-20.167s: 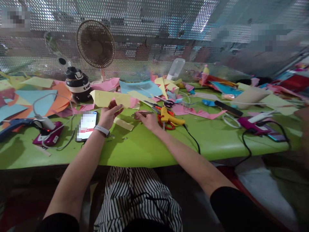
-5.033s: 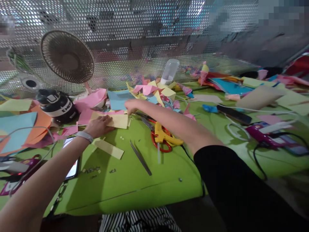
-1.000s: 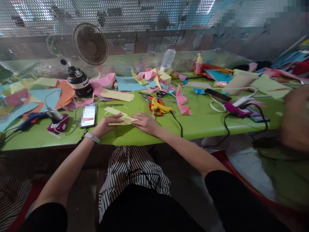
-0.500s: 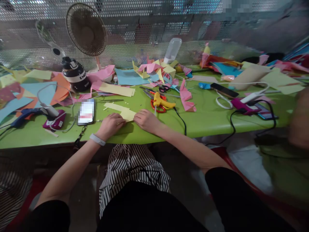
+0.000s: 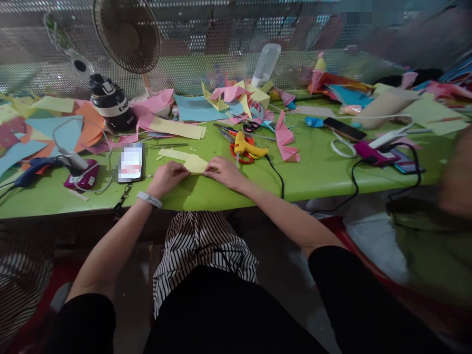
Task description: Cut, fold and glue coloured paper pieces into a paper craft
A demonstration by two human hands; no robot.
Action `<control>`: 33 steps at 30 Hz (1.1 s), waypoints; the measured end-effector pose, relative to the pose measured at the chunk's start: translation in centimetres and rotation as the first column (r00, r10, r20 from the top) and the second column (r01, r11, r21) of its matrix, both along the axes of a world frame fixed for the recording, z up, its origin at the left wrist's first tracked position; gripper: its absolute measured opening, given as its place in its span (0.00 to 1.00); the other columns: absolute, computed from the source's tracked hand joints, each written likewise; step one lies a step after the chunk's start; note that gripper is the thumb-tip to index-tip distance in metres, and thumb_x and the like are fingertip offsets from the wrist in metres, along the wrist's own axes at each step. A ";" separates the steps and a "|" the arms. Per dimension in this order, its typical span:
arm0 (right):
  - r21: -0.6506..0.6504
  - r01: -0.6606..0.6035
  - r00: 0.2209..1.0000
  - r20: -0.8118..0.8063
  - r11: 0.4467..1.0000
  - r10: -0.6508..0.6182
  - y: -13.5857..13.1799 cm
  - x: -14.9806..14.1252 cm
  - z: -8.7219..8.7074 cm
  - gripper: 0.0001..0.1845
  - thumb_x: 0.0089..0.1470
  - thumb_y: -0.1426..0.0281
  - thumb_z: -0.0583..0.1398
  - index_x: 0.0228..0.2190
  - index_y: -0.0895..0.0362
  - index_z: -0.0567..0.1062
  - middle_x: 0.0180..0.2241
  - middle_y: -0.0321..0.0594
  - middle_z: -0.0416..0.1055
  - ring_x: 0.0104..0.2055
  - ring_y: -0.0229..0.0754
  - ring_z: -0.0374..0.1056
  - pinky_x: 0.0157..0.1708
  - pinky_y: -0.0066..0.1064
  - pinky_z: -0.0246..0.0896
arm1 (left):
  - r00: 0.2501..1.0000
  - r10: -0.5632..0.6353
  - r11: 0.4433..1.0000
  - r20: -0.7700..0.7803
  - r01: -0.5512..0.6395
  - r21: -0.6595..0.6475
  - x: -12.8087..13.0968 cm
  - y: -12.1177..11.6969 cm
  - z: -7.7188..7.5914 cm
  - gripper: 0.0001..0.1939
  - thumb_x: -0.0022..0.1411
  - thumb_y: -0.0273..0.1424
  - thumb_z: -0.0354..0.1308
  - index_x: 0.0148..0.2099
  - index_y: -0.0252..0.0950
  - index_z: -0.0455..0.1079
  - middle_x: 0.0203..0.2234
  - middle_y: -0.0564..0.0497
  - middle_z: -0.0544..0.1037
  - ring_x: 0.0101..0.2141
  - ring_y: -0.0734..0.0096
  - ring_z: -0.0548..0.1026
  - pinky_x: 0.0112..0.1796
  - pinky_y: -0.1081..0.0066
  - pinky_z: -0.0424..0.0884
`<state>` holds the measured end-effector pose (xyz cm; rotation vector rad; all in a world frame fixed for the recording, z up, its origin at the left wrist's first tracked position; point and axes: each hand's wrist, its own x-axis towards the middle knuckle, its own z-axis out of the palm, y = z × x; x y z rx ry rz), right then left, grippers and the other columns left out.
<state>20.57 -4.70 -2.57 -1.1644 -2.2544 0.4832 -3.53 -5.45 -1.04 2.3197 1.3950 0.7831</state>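
Observation:
A small piece of yellow paper [image 5: 196, 164] is stretched between my two hands near the front edge of the green table. My left hand [image 5: 168, 177] pinches its near left corner between thumb and fingers. At the near right corner, my right hand [image 5: 225, 173] grips the paper the same way. Just behind lies a pale yellow paper strip [image 5: 173, 155]. Right of the paper, a yellow glue gun [image 5: 249, 146] rests by red-handled scissors [image 5: 241, 158]. A phone with a lit screen [image 5: 131, 163] lies left of my left hand.
Coloured paper sheets and scraps [image 5: 201, 108] cover the back of the table [image 5: 313, 169]. A black bottle [image 5: 112, 105] and a fan [image 5: 127, 34] stand back left. Purple power sockets [image 5: 84, 176] with cables and a blue glue gun [image 5: 37, 169] lie left. Another person's arm [image 5: 455, 172] shows at right.
My fingers have shifted to the paper's near corners, and its near edge is lifted a little. The whole view has tilted slightly, so the table sits higher in it.

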 end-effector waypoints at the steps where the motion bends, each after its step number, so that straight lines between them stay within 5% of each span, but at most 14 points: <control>1: -0.038 0.019 0.999 -0.029 0.999 -0.020 0.1 -0.1 0.0 0.05 0.57 0.70 0.65 0.30 0.57 0.78 0.34 0.40 0.73 0.38 0.42 0.67 0.39 0.34 0.61 | 1.000 0.011 1.000 0.023 -0.011 -0.026 0.0 0.1 0.0 0.09 0.60 0.37 0.62 0.34 0.39 0.79 0.30 0.47 0.80 0.31 0.65 0.76 0.33 0.65 0.72; 11: -0.252 0.130 0.985 -0.074 0.959 -0.153 0.2 -0.7 0.6 0.07 0.54 0.66 0.67 0.30 0.57 0.79 0.34 0.41 0.76 0.36 0.42 0.70 0.38 0.34 0.63 | 0.997 0.073 0.997 0.009 -0.073 -0.030 0.1 0.3 -0.8 0.08 0.59 0.36 0.61 0.30 0.38 0.75 0.28 0.46 0.79 0.29 0.66 0.74 0.32 0.64 0.72; 17: -0.270 0.114 0.992 -0.018 0.956 -0.123 0.5 -0.4 1.1 0.07 0.53 0.66 0.67 0.29 0.57 0.79 0.35 0.42 0.76 0.36 0.42 0.70 0.37 0.34 0.62 | 0.995 0.079 0.997 -0.054 -0.080 -0.019 0.5 -0.2 -0.6 0.09 0.61 0.37 0.61 0.32 0.37 0.75 0.33 0.44 0.78 0.32 0.64 0.74 0.44 0.52 0.72; 23: -0.243 0.142 0.989 0.074 0.960 -0.128 0.5 -0.8 1.8 0.06 0.54 0.66 0.67 0.29 0.56 0.80 0.34 0.41 0.78 0.36 0.43 0.71 0.37 0.36 0.61 | 0.979 0.168 0.985 -0.111 -0.171 -0.016 1.8 -0.6 -0.3 0.13 0.61 0.42 0.62 0.30 0.38 0.75 0.34 0.45 0.78 0.36 0.59 0.75 0.57 0.29 0.50; 29: -0.253 0.181 0.982 0.097 0.950 -0.162 0.5 -1.1 1.8 0.07 0.54 0.65 0.67 0.29 0.56 0.81 0.34 0.42 0.79 0.35 0.45 0.72 0.35 0.36 0.62 | 0.984 0.159 0.987 -0.076 -0.159 0.005 1.7 -0.3 -0.6 0.12 0.60 0.41 0.64 0.29 0.38 0.75 0.31 0.46 0.78 0.36 0.58 0.75 0.58 0.26 0.41; 33: -0.249 0.216 0.975 0.112 0.944 -0.193 0.3 -0.8 1.9 0.08 0.55 0.65 0.67 0.29 0.56 0.81 0.34 0.43 0.79 0.36 0.45 0.72 0.35 0.35 0.62 | 0.976 0.201 0.978 -0.083 -0.205 -0.031 1.8 -0.1 -0.7 0.12 0.60 0.38 0.64 0.28 0.37 0.74 0.32 0.45 0.78 0.38 0.55 0.75 0.58 0.28 0.46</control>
